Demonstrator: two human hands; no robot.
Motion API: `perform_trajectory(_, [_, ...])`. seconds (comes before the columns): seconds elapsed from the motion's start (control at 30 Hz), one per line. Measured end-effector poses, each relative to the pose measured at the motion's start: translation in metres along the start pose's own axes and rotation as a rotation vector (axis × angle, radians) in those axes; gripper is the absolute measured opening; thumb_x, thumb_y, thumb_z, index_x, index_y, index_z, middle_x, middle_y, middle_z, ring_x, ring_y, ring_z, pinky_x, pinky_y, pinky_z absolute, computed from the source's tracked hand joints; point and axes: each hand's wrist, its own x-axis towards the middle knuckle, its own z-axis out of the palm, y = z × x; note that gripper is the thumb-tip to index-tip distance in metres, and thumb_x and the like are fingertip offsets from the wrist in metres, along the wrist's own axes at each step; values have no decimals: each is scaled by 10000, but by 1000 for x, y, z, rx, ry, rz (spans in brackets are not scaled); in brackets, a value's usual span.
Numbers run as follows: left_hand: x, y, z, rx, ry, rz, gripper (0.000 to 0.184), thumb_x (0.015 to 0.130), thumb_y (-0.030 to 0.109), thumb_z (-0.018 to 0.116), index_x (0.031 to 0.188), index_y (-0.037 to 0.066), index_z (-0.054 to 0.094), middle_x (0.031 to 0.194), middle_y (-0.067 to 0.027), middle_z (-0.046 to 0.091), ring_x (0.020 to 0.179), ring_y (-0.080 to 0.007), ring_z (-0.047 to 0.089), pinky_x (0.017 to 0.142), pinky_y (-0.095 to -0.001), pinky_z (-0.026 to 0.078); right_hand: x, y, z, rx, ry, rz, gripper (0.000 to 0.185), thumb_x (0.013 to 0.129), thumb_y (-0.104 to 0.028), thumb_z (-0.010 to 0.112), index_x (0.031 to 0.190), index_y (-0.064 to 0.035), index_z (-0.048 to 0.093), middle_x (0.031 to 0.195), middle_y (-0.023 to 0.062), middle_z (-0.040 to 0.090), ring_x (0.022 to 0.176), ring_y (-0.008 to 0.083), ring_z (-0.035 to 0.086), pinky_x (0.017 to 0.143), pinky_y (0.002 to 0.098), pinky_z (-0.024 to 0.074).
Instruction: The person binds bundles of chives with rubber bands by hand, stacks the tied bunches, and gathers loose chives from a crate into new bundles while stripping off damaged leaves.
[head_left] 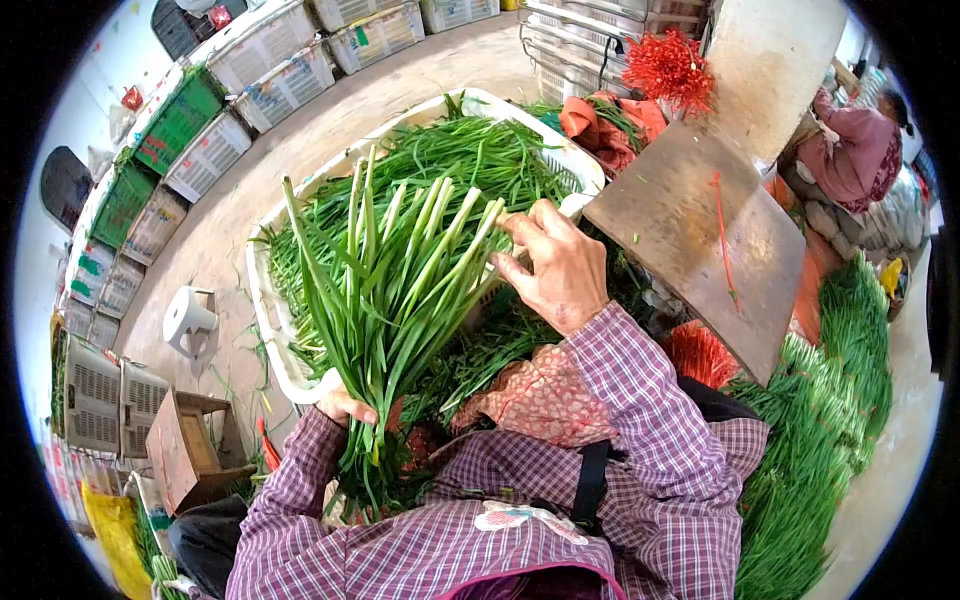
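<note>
A loose bunch of garlic chives [400,300] fans upward in front of me, pale stem ends at the top and green leaves hanging below. My left hand [345,402] is wrapped round its lower leafy part, with the thumb across the front. At the top right of the bunch, my right hand [558,262] has thumb and forefinger closed at the pale end of a chive stalk [490,222]. Just behind stands a white plastic crate [262,310], heaped with more chives [470,150]. A patterned cloth [545,400] covers my lap, strewn with leaves.
A wooden board [690,235] with one red tie [724,245] lies to the right, below a bundle of red ties [670,75]. Chive bundles [800,470] cover the floor at right. Stacked crates [208,155], a white stool [188,318] and another person [855,150] are farther off.
</note>
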Motion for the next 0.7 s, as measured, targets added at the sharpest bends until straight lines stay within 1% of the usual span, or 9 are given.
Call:
perform_trajectory(0.13, [-3,17,22,218,230,111,461,531,149,773,937,-32,649,808,-129,670,688,-249,625,645,-364,507,-4,6,12,-38,2,-47,191,709,-189,718,826,-95,600,811,44,516,769,219,594,614,359,496])
perform_trajectory(0.3, [-7,9,10,224,218,67,509,508,122,769,981,-21,650,873,-112,674,784,-235,624,731,-351,498,-3,20,20,-272,184,-168,134,687,-106,689,734,-92,565,733,38,510,669,190,595,510,314,503])
perform_trajectory(0.33, [-7,8,9,212,205,55,515,505,117,768,987,-20,649,880,-111,674,793,-234,623,740,-350,497,0,30,23,-409,194,-193,204,724,-207,696,768,-57,566,777,44,507,672,155,567,490,281,511])
perform_trajectory(0.43, [-12,2,6,227,236,45,521,490,98,773,984,-13,650,882,-101,673,798,-225,620,736,-350,496,-2,63,6,-511,207,-69,127,755,-180,658,780,-81,583,775,51,515,675,195,595,490,332,504])
perform_trajectory(0.5, [-18,-6,-2,241,255,37,547,474,84,781,996,-4,645,910,-94,668,831,-214,614,749,-341,489,-7,91,-1,-564,188,19,111,763,-176,649,786,-86,589,792,55,519,717,218,608,529,365,509])
perform_trajectory(0.57, [-26,-12,-14,207,263,-14,573,454,86,793,1001,9,641,930,-87,658,845,-206,602,750,-329,480,-18,124,-3,-693,-13,176,112,772,-181,649,819,-88,606,828,61,532,795,226,607,591,387,518])
perform_trajectory(0.6, [-28,-14,-20,238,235,-58,573,451,103,802,994,15,639,921,-80,652,833,-205,595,742,-324,475,-20,112,-13,-705,-98,251,128,774,-188,661,868,-105,633,883,62,557,868,226,592,690,390,512])
perform_trajectory(0.63, [-28,-16,-23,269,207,-104,574,448,120,810,986,20,638,912,-72,646,821,-204,589,733,-320,469,-17,96,-21,-705,-99,251,128,774,-188,661,868,-105,633,883,62,557,868,226,592,690,390,512])
perform_trajectory(0.7, [-21,-12,-18,336,226,-74,573,445,147,823,973,24,637,893,-64,639,810,-202,582,724,-322,465,-5,57,-27,-287,78,27,132,772,-195,675,875,-116,651,932,55,574,902,234,571,765,383,495])
